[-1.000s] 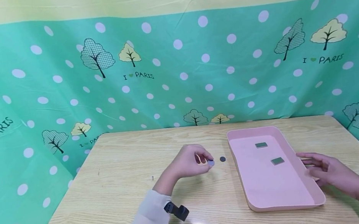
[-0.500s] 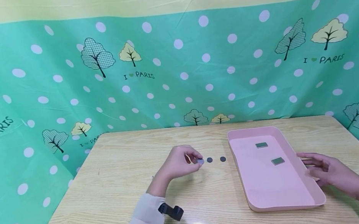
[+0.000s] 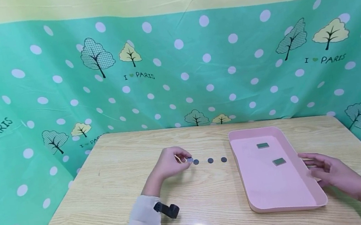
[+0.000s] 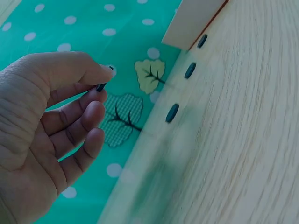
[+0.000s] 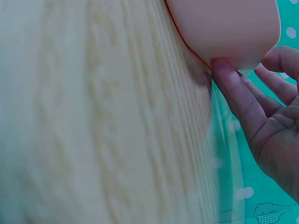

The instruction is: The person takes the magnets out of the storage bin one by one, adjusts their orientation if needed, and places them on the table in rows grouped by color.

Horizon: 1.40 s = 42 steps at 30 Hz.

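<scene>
My left hand point(image 3: 170, 164) pinches a small dark round disc point(image 4: 102, 87) between thumb and forefinger, its other fingers loosely bent. Three similar flat discs lie in a row on the table: the nearest disc point(image 3: 196, 162) is right by the fingertips, a middle disc point(image 3: 210, 160) follows, and the last disc point(image 3: 224, 159) lies beside the pink tray point(image 3: 280, 191). At the tray's right side rests my right hand point(image 3: 333, 174). Its fingers touch the outer wall, as the right wrist view also shows. Inside the tray are two green rectangular pieces, a far piece point(image 3: 262, 145) and a nearer piece point(image 3: 279, 161).
The wooden table point(image 3: 122, 214) reaches back to a green dotted curtain point(image 3: 163, 91) that hangs on the far and both sides. A black strap with a small camera point(image 3: 167, 209) is on the left wrist.
My left hand has moved left in steps, leaving two more discs in the row, and pinches another disc now. My right hand and the tray have stayed in place.
</scene>
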Motion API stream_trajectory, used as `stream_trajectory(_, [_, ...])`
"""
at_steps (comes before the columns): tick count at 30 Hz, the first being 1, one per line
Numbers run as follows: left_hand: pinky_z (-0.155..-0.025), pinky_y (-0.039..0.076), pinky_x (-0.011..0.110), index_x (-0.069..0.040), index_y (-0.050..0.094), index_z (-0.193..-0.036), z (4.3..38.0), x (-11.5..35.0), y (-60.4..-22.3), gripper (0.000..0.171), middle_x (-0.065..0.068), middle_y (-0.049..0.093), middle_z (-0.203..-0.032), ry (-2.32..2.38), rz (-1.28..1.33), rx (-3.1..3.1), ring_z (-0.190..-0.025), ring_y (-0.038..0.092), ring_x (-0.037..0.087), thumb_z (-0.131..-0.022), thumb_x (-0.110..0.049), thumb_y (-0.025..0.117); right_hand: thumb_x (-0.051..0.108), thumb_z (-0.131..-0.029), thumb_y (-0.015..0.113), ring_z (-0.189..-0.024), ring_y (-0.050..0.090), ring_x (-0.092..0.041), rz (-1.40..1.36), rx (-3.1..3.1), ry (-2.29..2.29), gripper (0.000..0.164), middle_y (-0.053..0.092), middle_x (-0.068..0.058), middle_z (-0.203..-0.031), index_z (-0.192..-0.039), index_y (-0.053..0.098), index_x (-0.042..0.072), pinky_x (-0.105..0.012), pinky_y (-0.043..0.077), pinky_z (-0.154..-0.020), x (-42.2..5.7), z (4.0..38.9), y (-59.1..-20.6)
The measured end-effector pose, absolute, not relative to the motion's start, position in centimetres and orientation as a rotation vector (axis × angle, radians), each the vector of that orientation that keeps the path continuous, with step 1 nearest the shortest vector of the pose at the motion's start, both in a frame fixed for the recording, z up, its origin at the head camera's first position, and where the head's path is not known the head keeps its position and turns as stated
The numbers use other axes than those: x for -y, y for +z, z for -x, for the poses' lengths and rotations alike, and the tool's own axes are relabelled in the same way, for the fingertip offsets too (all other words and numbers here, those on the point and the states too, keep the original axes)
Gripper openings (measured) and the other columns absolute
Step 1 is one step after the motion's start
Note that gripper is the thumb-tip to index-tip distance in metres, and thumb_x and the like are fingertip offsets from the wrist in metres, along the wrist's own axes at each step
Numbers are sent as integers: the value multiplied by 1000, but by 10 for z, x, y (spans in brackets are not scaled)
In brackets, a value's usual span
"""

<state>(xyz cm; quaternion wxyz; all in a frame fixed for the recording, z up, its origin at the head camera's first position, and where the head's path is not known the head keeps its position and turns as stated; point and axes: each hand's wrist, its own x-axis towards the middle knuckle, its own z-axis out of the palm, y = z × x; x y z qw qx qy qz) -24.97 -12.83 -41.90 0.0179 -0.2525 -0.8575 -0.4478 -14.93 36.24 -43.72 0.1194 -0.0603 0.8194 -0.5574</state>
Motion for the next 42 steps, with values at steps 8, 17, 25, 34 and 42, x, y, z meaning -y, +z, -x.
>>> stream_trajectory(8, [-61, 52, 27, -7, 76, -87, 255, 141, -427, 11, -1, 68, -80, -1422, 646, 2723, -72, 59, 14, -76, -5, 78, 17, -101, 55, -98, 63, -5, 186, -2401, -1627, 58, 58, 19, -116, -148, 30, -4, -43, 58, -72, -362, 148, -436])
stream_trajectory(17, [-64, 50, 26, -7, 74, -85, 260, 149, -438, 10, -2, 64, -75, -1390, 557, 2779, -69, 57, 14, -77, -2, 77, 18, -100, 56, -98, 62, -3, 168, -2399, -1621, 59, 58, 20, -115, -148, 30, -4, -43, 58, -72, -361, 148, -435])
stream_trajectory(25, [-65, 52, 25, -8, 74, -85, 269, 155, -447, 12, -3, 64, -75, -1284, 575, 2841, -70, 58, 11, -75, -3, 79, 18, -100, 56, -98, 63, -4, 154, -2407, -1611, 59, 57, 19, -116, -148, 30, -5, -42, 58, -72, -361, 148, -435])
stream_trajectory(34, [-64, 49, 25, -10, 75, -85, 273, 159, -455, 12, -5, 64, -74, -1228, 568, 2861, -68, 56, 11, -75, -3, 78, 19, -100, 56, -98, 63, -4, 154, -2396, -1611, 59, 57, 13, -119, -148, 31, -3, -43, 58, -73, -362, 149, -437])
stream_trajectory(42, [-64, 49, 25, -9, 74, -86, 273, 159, -455, 14, -4, 65, -78, -1229, 558, 2844, -68, 55, 11, -75, -5, 79, 18, -100, 56, -99, 62, -3, 164, -2388, -1618, 58, 58, 17, -117, -148, 31, -3, -43, 58, -73, -363, 149, -436])
